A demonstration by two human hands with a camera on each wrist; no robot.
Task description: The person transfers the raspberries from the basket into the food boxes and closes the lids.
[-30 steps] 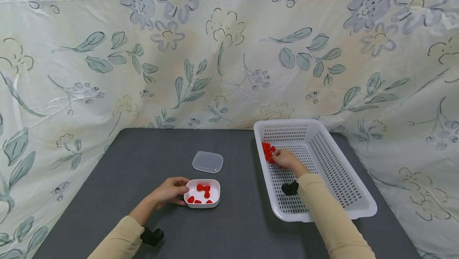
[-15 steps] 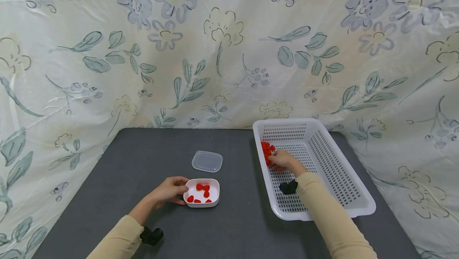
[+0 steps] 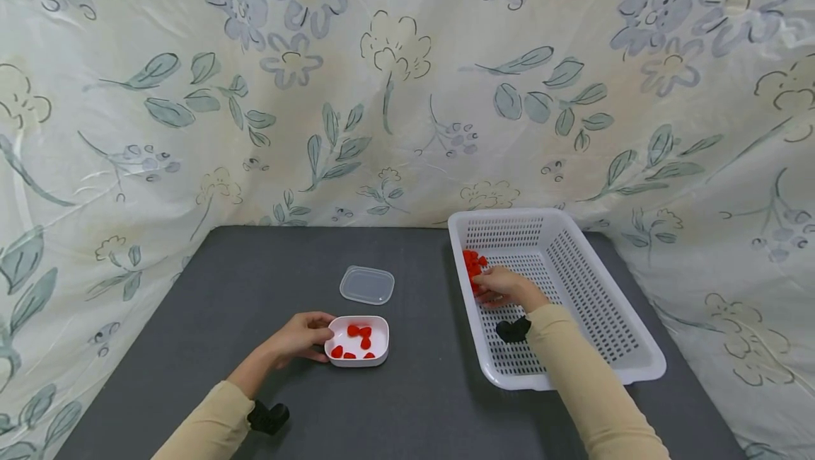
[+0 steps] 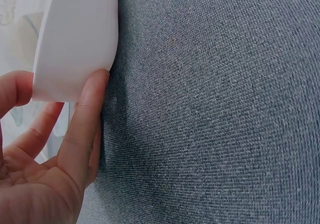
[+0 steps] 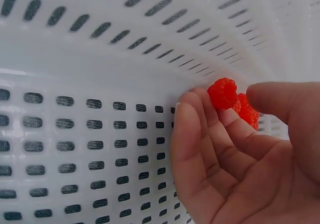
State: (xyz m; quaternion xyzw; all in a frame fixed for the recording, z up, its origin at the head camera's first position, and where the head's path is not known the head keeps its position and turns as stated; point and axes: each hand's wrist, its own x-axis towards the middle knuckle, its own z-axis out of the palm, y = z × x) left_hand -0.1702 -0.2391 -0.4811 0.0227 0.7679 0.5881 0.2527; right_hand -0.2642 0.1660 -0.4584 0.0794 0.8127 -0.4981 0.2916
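Six red berries (image 3: 366, 343) show inside a small white box (image 3: 356, 363), three grouped toward its far side and three spread along its near side. The person's left hand (image 3: 298, 337) grips the left end of this box, one finger at the rim and another against the outer wall. Just beyond the box, apart from it, a clear lid (image 3: 367, 285) lies flat on the dark gray table (image 3: 414, 403).

Well to the right stands a white slotted basket (image 3: 518, 382) with a red cluster (image 3: 471, 262) of more berries against its left wall. The right hand (image 3: 506, 285) is down in the basket at that cluster, its fingers curved. From the right wrist, one berry (image 5: 222, 93) sits between fingers and thumb, with more red just behind it; whether the hand pinches it cannot be told. A flowered cloth (image 3: 407, 92) hangs behind the table.
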